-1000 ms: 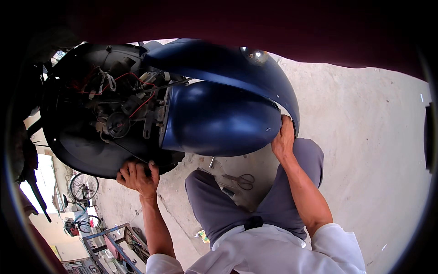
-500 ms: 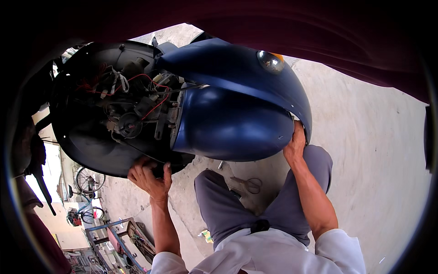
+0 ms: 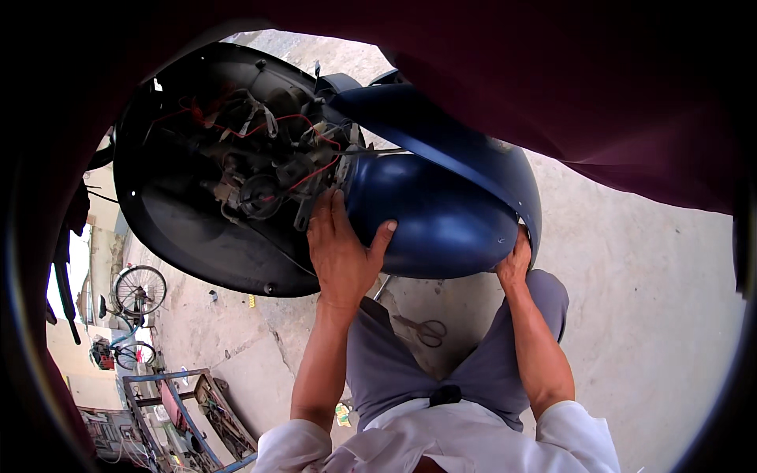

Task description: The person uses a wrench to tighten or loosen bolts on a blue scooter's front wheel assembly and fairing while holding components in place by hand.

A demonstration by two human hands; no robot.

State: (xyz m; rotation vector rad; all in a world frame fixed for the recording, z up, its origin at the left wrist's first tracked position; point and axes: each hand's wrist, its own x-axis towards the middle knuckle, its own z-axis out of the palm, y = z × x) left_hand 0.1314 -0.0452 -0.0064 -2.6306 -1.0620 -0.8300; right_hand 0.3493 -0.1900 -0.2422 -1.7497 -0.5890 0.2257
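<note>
I'm seeing the blue fender (image 3: 430, 213) running lengthwise between both hands: left hand (image 3: 344, 254), thumb and fingers apart, is lying at its left end; right hand (image 3: 515, 260) is resting at the other, its grip hidden, so I can't tell.

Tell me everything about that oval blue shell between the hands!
The oval blue shell is smooth and shiny, like painted metal or plastic. Its rounded end, bearing a small mark, points right. A curved blue cover arches along its far side. The left hand lies at its left end, thumb over it; the right hand is at its rounded end, fingers partly hidden.
</note>
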